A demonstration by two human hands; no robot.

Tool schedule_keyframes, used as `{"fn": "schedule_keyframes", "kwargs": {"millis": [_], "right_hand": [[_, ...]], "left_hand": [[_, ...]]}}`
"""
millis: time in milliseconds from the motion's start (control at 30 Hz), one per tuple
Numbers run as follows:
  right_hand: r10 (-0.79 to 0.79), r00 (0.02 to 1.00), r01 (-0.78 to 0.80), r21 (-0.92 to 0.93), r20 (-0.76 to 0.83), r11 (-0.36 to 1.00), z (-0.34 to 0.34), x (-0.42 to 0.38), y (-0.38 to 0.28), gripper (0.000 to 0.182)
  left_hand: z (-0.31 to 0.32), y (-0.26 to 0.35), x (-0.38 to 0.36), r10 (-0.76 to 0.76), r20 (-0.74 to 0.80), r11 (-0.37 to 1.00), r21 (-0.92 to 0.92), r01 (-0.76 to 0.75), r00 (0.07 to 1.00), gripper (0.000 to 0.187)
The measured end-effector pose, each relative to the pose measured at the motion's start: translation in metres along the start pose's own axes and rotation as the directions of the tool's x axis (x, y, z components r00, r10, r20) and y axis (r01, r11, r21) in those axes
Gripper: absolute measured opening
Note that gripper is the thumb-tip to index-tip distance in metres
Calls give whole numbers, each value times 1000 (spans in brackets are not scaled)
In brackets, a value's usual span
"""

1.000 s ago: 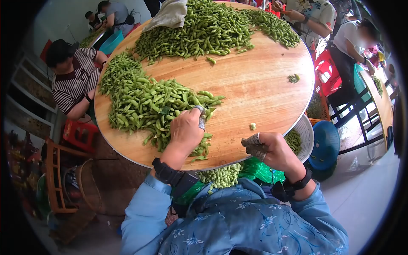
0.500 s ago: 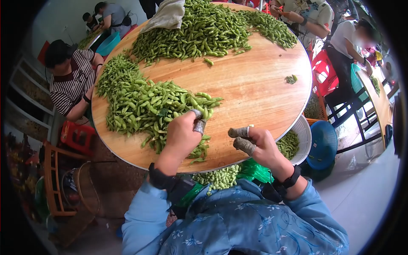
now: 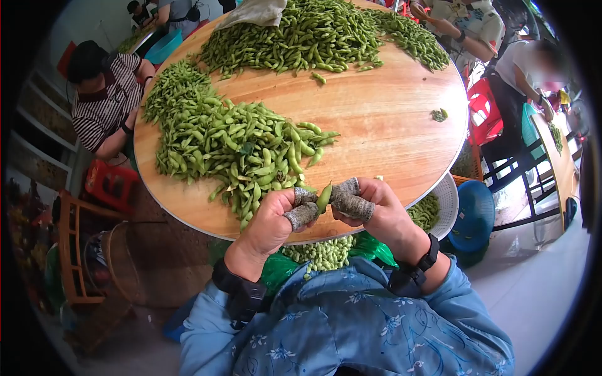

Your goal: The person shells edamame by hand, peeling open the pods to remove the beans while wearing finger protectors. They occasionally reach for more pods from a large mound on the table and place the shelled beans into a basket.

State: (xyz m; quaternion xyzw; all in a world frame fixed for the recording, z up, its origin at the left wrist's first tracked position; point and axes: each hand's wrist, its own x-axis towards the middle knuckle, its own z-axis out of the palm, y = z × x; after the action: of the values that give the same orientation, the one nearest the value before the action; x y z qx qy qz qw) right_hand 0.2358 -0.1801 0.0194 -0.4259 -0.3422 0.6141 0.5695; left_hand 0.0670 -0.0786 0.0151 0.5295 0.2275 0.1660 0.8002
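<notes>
At the near edge of the round wooden table, my left hand [image 3: 269,219] and my right hand [image 3: 377,210] meet around a green edamame pod [image 3: 324,198]. Grey fabric covers wrap the thumb and a finger of each hand. Both hands are closed, pinching the pod from either side; it stands nearly upright between them. Beside my left hand spreads a pile of edamame pods [image 3: 226,144]. Below the table edge, pale shelled beans [image 3: 321,252] lie by a green plastic bag [image 3: 279,269] at my lap.
A larger heap of pods [image 3: 295,41] covers the far side of the wooden table [image 3: 376,125], partly under a cloth [image 3: 254,14]. To my right stand a white basket [image 3: 446,203] with pods and a blue basin [image 3: 473,216]. People sit around this table and others.
My left hand has come back from the pile toward me, and a pod now shows between my hands. My right hand has shifted slightly left and closed on it.
</notes>
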Motion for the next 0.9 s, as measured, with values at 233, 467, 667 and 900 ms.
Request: {"fn": "schedule_keyframes", "kwargs": {"millis": [233,467,667,900], "right_hand": [[30,999,-31,-13,-27,999,8,0,1,20],[-68,994,55,-136,-90,989,9,0,12,13],[-170,976,165,-46,-133,985,5,1,16,10],[-90,995,93,73,-50,993,11,-2,14,25]], "left_hand": [[-1,-2,-6,-13,3,1000,11,13,1000,16],[2,-6,-10,-53,47,994,-92,57,997,14],[21,-18,-7,468,-2,600,734,-316,884,22],[17,-30,-9,620,139,232,908,-349,773,29]]}}
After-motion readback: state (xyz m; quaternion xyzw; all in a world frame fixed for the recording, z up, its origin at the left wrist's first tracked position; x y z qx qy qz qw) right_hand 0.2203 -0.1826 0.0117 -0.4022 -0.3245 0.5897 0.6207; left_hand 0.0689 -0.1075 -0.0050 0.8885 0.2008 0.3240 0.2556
